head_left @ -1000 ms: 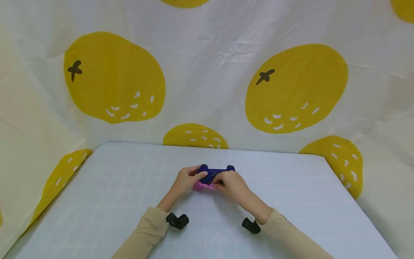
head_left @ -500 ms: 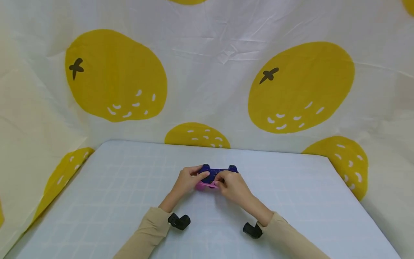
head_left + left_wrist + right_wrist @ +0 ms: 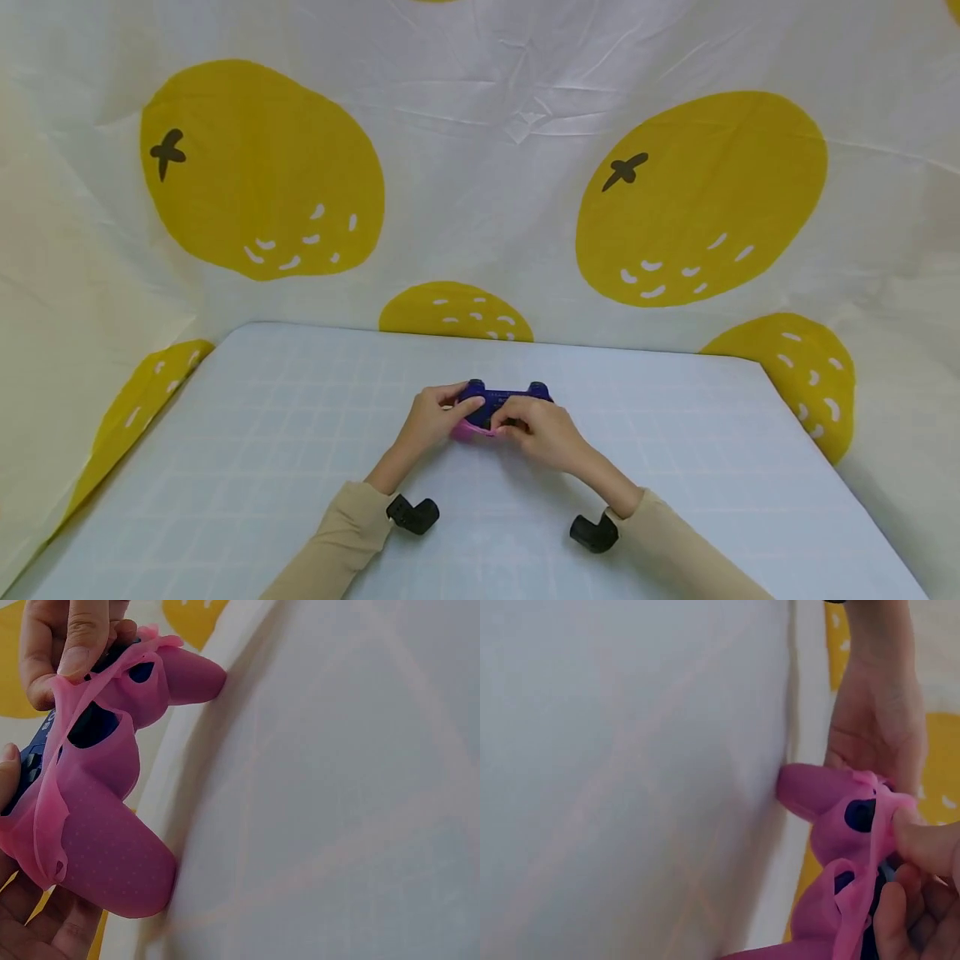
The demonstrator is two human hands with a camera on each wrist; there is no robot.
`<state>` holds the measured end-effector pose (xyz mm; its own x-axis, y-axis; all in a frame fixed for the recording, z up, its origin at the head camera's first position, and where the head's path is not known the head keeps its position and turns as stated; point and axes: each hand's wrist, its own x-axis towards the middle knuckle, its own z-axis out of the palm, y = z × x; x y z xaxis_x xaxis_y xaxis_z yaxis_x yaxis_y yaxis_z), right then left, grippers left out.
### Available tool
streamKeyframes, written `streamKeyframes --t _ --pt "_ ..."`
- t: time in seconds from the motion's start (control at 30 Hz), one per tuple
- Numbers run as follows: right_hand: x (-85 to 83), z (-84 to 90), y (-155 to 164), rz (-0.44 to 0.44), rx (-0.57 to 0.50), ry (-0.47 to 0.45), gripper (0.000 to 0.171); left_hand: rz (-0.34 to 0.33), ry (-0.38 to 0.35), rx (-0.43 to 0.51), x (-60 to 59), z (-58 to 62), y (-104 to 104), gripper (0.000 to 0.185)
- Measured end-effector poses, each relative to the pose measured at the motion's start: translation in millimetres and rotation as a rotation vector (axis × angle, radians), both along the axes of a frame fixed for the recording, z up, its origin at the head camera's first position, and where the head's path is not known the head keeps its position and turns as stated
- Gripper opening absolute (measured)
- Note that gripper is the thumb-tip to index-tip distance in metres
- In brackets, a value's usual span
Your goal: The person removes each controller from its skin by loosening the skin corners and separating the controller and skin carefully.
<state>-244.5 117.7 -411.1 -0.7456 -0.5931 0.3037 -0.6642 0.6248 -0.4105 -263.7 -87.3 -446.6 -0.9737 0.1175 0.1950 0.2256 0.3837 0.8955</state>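
Observation:
A dark blue game controller (image 3: 491, 398) is held up over the table, partly inside a soft pink silicone cover (image 3: 112, 832). The cover wraps both grips, and its loose edge runs as a stretched strip across the controller's face. My left hand (image 3: 431, 417) grips the controller's left end, thumb on the face and fingers behind. My right hand (image 3: 543, 429) pinches the cover's edge near the middle, as the left wrist view shows, with thumb and curled fingers. Blue thumbsticks (image 3: 861, 815) show through the cover's openings. The right hand hides the controller's right part in the head view.
A table with a pale checked cloth (image 3: 300, 433) spreads beneath both hands. Behind it hangs a white curtain (image 3: 480, 167) printed with big yellow fruit. Black wrist cameras (image 3: 412, 514) sit at both beige sleeves.
My right fingertips have shifted slightly left along the cover's edge, still pinching it. My left hand keeps its hold on the controller. The head view has tilted a little.

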Motion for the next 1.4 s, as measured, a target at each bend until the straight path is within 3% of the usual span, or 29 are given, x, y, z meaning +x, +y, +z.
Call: streamKeyframes --t 0.2,0.37,0.5,0.83,1.13,1.3,1.4 --pt "5.4 1.2 -3 0.027 0.105 0.110 0.008 -0.007 -0.006 -0.012 1.7 0.6 -4 0.046" --pt "9.9 1.5 -6 -0.076 0.122 0.142 0.001 -0.028 0.003 -0.022 -1.9 0.8 -5 0.045" --pt "11.3 -0.4 -7 -0.126 0.134 0.172 0.007 -0.032 -0.003 -0.027 -5.1 2.2 -6 0.045" --pt "6.0 -6.1 -9 -0.050 0.168 0.272 0.005 -0.043 -0.009 -0.032 -6.0 3.9 -7 0.046" --pt "16.2 -9.2 -8 -0.014 0.227 0.347 0.005 -0.047 -0.032 -0.006 -0.7 0.9 -5 0.048" --pt "21.9 -10.3 -2 -0.030 0.181 0.361 0.009 -0.022 -0.045 0.004 0.1 -2.7 -4 0.048" --pt "21.5 -10.2 2 -0.045 0.090 0.297 0.010 -0.009 -0.046 0.015 0.2 -3.0 -3 0.049"
